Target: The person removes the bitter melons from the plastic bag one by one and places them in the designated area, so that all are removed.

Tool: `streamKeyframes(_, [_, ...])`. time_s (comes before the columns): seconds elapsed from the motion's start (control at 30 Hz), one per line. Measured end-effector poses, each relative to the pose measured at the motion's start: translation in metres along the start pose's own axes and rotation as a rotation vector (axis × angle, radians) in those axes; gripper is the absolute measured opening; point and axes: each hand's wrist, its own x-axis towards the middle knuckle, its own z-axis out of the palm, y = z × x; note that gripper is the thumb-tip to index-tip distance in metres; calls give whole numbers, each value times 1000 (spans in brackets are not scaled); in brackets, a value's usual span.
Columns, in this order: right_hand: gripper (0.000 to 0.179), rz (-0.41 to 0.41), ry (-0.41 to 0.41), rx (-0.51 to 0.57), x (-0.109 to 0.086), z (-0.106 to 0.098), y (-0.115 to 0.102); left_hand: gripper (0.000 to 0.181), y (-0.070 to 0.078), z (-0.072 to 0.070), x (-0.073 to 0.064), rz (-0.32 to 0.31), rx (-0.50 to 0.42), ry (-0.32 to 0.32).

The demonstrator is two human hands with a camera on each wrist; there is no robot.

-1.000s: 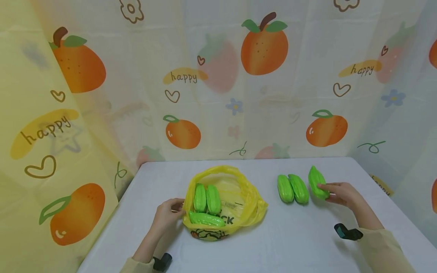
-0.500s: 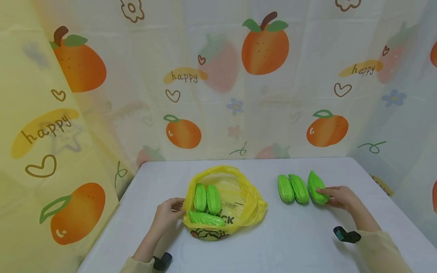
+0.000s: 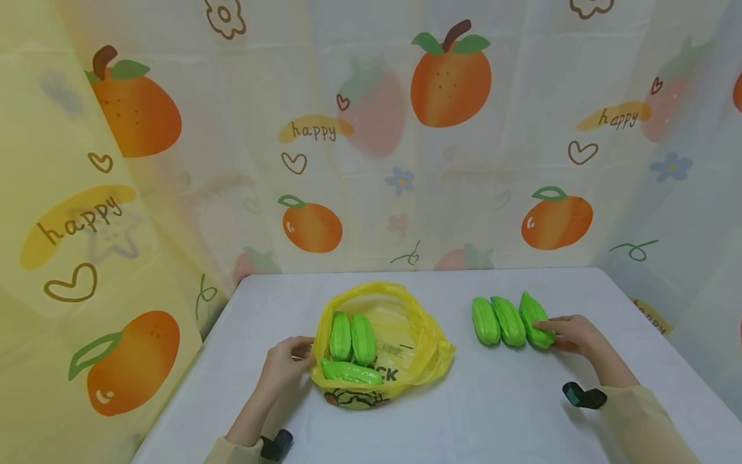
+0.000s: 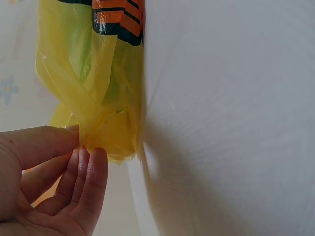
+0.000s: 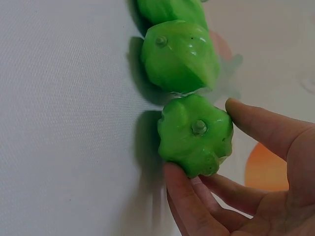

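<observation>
My left hand [image 3: 286,364] pinches the left edge of a yellow plastic bag [image 3: 429,348]; in the left wrist view, thumb and fingers meet on its gathered film [image 4: 110,132]. The bag lies with its mouth wide, and three green bitter melons [image 3: 363,339] rest inside. On the right, my right hand [image 3: 576,332] has its thumb and fingers around a bright green, ridged bitter melon [image 3: 534,322] with a pointed tip. Its lobed stem end [image 5: 192,142] faces the right wrist camera. Two similar bitter melons [image 3: 485,321] lie side by side just left of it.
A white-covered table [image 3: 464,412] bears everything. Behind it hangs a fruit-printed curtain [image 3: 371,193], with a yellowish one [image 3: 52,348] on the left. Black wrist cameras [image 3: 584,396] sit below both hands.
The bitter melon in my right hand has moved left and slightly nearer to me, ending close beside the other two. My left hand and the bag have stayed put.
</observation>
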Motion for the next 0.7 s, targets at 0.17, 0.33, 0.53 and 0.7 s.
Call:
streamKeyframes(0.17, [87,-2,1,-16,2,1,-1,36,0,0,0,0,-2,0])
streamKeyframes(0.33, [86,2,4,-17,5,2,-1,35,1,-2,-2,16,-9,-6])
streamKeyframes(0.53, [96,-8,-6,-10,6,1,1,35,2,-2,-3,20,-4,8])
streamKeyframes(0.7, [102,-8,-9,-8,7,1,2,35,2,-2,-3,21,-1,14])
